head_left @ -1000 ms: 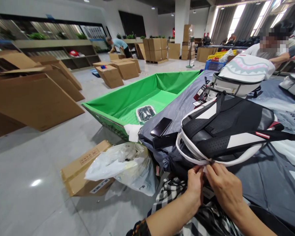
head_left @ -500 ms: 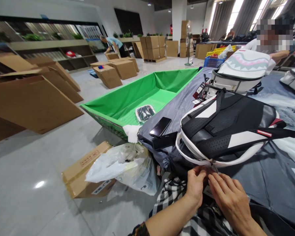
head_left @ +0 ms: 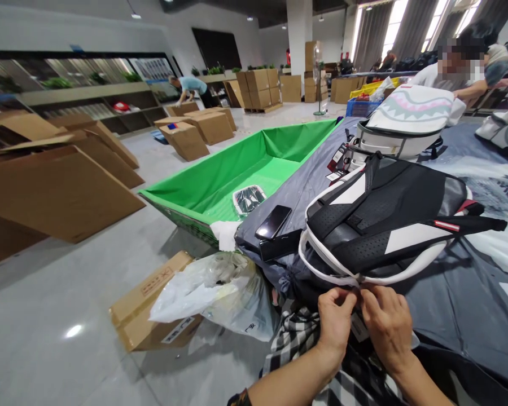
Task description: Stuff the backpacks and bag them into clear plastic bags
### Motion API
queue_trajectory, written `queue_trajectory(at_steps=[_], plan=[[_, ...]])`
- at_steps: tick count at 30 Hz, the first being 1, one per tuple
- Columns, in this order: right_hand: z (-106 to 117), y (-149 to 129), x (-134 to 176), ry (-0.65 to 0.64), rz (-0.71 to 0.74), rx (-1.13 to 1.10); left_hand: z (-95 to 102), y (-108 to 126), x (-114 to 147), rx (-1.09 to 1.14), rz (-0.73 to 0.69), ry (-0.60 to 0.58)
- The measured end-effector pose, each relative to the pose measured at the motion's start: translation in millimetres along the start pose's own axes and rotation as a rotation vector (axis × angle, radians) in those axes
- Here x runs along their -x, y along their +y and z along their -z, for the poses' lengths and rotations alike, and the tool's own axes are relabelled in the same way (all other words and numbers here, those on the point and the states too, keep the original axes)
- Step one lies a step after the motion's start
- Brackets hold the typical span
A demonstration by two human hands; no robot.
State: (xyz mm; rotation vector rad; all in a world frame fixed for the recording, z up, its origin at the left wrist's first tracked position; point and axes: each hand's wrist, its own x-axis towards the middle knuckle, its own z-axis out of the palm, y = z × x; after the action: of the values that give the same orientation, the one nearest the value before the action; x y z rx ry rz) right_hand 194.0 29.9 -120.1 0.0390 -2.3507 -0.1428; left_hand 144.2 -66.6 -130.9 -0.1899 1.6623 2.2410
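Observation:
A black backpack point(head_left: 389, 211) with white trim and straps lies on the dark-covered table, its padded back facing up. At its near edge, my left hand point(head_left: 335, 316) is closed in a pinch, thumb against fingers. Close beside it, my right hand point(head_left: 387, 321) is closed too, with curled fingertips at the same edge. Whatever small part they pinch is hidden by the fingers. A pale tag point(head_left: 359, 328) shows below and between the hands. Black-and-white checked cloth point(head_left: 294, 338) lies under my forearms.
Left of the backpack lie a phone point(head_left: 273, 221) and a black case point(head_left: 280, 246). A green bin point(head_left: 203, 192) adjoins the table. A plastic bag point(head_left: 232, 299) and carton point(head_left: 152, 301) sit below. Behind the backpack stands a patterned white backpack point(head_left: 410, 115), near a co-worker point(head_left: 432, 73).
My right hand's fingers, flatter and stretched out before, are now curled in tightly beside the left hand. The view has shifted slightly; the backpack stays in place on the table.

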Motion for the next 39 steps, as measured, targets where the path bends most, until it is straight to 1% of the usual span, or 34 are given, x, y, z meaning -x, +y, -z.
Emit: queue_trajectory(at_steps=[3,5,7,9,11,13,14,15,16,19,20,21,23,25,29,31,34,37,39], plan=[[10,1,-1,-0.098,0.062,-0.024,-2.4,8,2,0.006,0.002,-0.060],[13,1,-1,-0.155,0.072,-0.053,-4.8,13,2,0.018,0.029,-0.116],[13,2,-1,-0.168,0.057,-0.060,-3.8,19,5,-0.010,0.054,-0.171],[12,2,-2,-0.145,0.036,-0.054,2.5,25,12,-0.089,0.030,-0.229],[11,2,-4,-0.106,0.015,-0.064,12.4,29,19,-0.179,-0.061,-0.225],[11,3,-6,-0.069,-0.003,-0.102,21.2,28,22,-0.200,-0.141,-0.150],[10,3,-6,-0.056,-0.019,-0.129,23.4,26,22,-0.165,-0.138,-0.117],[10,4,-6,-0.043,-0.041,-0.159,23.5,23,20,-0.092,-0.100,-0.109],[10,4,-6,-0.036,-0.068,-0.192,21.5,18,17,0.012,-0.037,-0.132],[8,7,-3,-0.056,-0.171,-0.314,6.7,3,6,0.357,0.188,-0.316],[8,8,-2,-0.067,-0.213,-0.357,1.1,-2,3,0.443,0.235,-0.373],[8,9,-1,-0.082,-0.255,-0.399,-3.6,-7,1,0.498,0.266,-0.407],[8,10,-1,-0.112,-0.332,-0.462,-9.4,-14,2,0.535,0.287,-0.396],[8,9,-1,-0.128,-0.382,-0.487,-10.6,-18,5,0.506,0.258,-0.359],[5,7,0,-0.095,-0.459,-0.484,-8.0,-21,9,0.415,0.176,-0.352],[4,8,4,-0.100,-0.502,-0.555,-6.6,-22,7,0.391,0.165,-0.327],[13,15,22,-0.193,-0.530,-0.725,-4.5,-22,4,0.362,0.192,-0.290],[30,28,54,-0.324,-0.513,-0.749,-3.4,-21,1,0.341,0.258,-0.268],[41,33,78,-0.422,-0.549,-0.787,-3.8,-21,-2,0.323,0.287,-0.235]])
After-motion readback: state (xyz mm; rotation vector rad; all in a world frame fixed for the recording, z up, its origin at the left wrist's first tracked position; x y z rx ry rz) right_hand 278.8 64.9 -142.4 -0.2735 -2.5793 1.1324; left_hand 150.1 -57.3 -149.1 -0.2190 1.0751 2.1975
